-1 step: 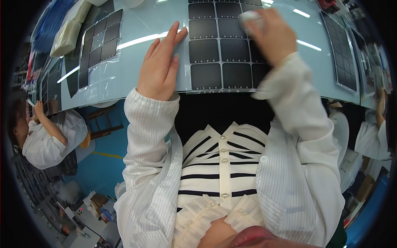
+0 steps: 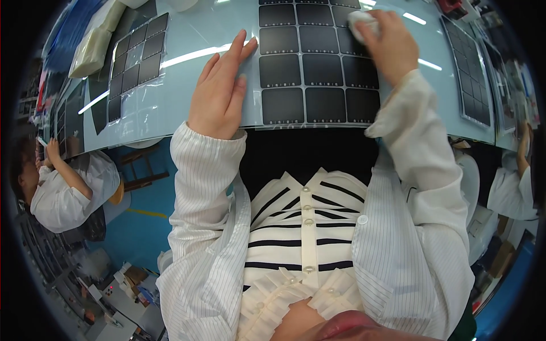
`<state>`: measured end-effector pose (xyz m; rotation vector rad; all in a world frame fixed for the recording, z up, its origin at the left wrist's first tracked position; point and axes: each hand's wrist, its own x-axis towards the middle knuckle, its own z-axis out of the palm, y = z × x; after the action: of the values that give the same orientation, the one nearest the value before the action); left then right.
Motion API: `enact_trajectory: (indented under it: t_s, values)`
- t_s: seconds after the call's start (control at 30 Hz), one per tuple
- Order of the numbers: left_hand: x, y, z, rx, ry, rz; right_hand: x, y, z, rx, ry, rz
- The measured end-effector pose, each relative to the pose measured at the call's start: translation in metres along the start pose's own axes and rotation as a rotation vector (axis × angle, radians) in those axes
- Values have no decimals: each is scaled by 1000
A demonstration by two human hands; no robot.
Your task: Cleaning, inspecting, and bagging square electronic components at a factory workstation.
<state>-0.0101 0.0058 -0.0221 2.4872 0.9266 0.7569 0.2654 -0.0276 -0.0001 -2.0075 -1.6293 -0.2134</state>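
Observation:
A sheet of dark rectangular panels [image 2: 324, 71], set in rows with pale gaps, lies on the glassy table before me. My left hand [image 2: 220, 91] rests at the sheet's left side, fingers stretched out and thumb apart, holding nothing. Over the sheet's right edge, my right hand [image 2: 392, 48] grips a bunched white wiping cloth [image 2: 364, 26]. The cloth sits against the upper right panels and hides part of them. Its underside is out of sight.
Another panel sheet [image 2: 137, 59] lies to the left, near a stack of pale yellowish pads [image 2: 96, 48] and blue film [image 2: 68, 37]. A further sheet [image 2: 467, 71] is at the right. One co-worker [image 2: 74, 187] sits at the left, another [image 2: 512, 184] at the right.
My right hand has moved a little to the right with the white cloth, uncovering more panels in the right column. My left hand stays in place.

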Motion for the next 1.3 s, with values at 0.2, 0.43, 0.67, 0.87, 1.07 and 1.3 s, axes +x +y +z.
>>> enact_trajectory:
  t_s: [0.2,0.43,0.67,0.87,1.07,1.3]
  values:
    - [2,1,0,-6,4,2,-48,-48,-7,240,-276,-406]
    - [2,3,-1,13,-4,-14,-10,14,-11,10,-54,50]
    - [2,2,-1,-11,-2,-23,-54,-45,-18,245,-331,-341]
    - [1,1,1,2,20,-15,-22,-9,-17,-105,-135,-174]
    - [2,-2,2,-4,23,13,-96,-51,-23,317,-270,-482]
    - [-1,8,7,-42,38,-21,-76,10,-29,128,17,47]
